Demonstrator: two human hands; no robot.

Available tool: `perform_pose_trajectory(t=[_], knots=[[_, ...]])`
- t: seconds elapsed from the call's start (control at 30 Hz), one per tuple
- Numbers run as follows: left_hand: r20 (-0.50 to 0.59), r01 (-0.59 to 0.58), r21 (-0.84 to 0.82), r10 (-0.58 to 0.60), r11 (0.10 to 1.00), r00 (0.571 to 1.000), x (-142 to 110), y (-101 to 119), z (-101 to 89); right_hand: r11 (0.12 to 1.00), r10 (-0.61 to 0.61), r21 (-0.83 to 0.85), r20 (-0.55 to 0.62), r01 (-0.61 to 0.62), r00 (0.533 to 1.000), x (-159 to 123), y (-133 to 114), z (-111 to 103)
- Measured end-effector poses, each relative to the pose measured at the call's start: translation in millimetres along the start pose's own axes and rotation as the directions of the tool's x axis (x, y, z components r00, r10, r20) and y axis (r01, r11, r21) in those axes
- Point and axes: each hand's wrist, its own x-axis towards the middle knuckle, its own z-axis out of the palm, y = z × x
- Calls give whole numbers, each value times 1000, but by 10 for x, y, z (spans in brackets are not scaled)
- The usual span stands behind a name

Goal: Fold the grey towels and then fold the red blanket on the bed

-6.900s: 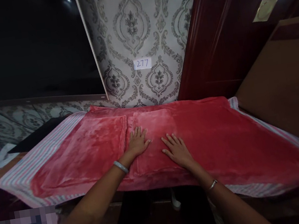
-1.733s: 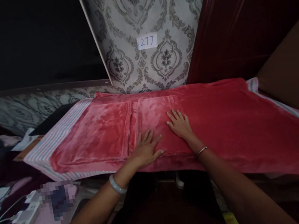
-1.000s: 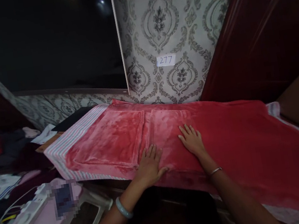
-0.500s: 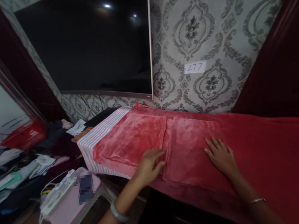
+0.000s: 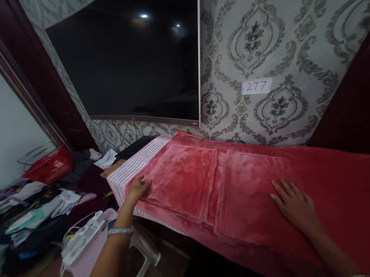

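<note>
A red plush blanket [image 5: 337,189] covers the table, folded into two raised panels at its left. My left hand [image 5: 137,188] reaches to the far left edge of the left folded panel [image 5: 185,183]; its fingers curl at that edge, beside the striped cloth [image 5: 133,167] underneath. Whether they grip the fabric is unclear. My right hand [image 5: 296,207] lies flat with fingers spread on the right folded panel [image 5: 245,189].
A large dark screen [image 5: 131,62] hangs on the patterned wall, with a paper label [image 5: 256,86] reading 277. A pink stool [image 5: 94,251] carrying a white power strip [image 5: 81,234] stands at lower left. Clothes and a red basket [image 5: 48,164] clutter the floor.
My left hand has slid left from the middle seam to the far left edge of the folded blanket. The view has swung left. My right hand stays flat on the right panel.
</note>
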Motion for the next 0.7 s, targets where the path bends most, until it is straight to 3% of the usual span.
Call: perform_pose_trajectory(t=[0.1, 0.2, 0.3, 0.43, 0.57, 0.63, 0.7], knots=[[112, 83, -250, -56, 965, 992, 37, -10, -41, 1000, 6, -21, 14, -6, 1000, 0, -15, -24], [340, 277, -614, -70, 739, 938, 29, -36, -79, 1000, 7, -28, 16, -7, 1000, -1, -27, -39], [422, 384, -756, -53, 530, 905, -27, -52, -93, 1000, 3, -7, -15, -3, 1000, -2, -31, -40], [343, 338, -892, -38, 299, 939, -201, 20, -7, 1000, -8, 19, -34, 9, 999, 4, -36, -45], [216, 223, -968, -70, 112, 974, -400, 169, 204, 1000, 5, 22, -18, -5, 1000, 12, -47, -66], [171, 182, -978, -99, 105, 980, -449, 231, 299, 1000, 8, 22, -7, -8, 1000, 12, -53, -75], [102, 127, -978, -155, 166, 983, -456, 276, 357, 1000, 9, 22, -5, -9, 1000, 11, -59, -81]])
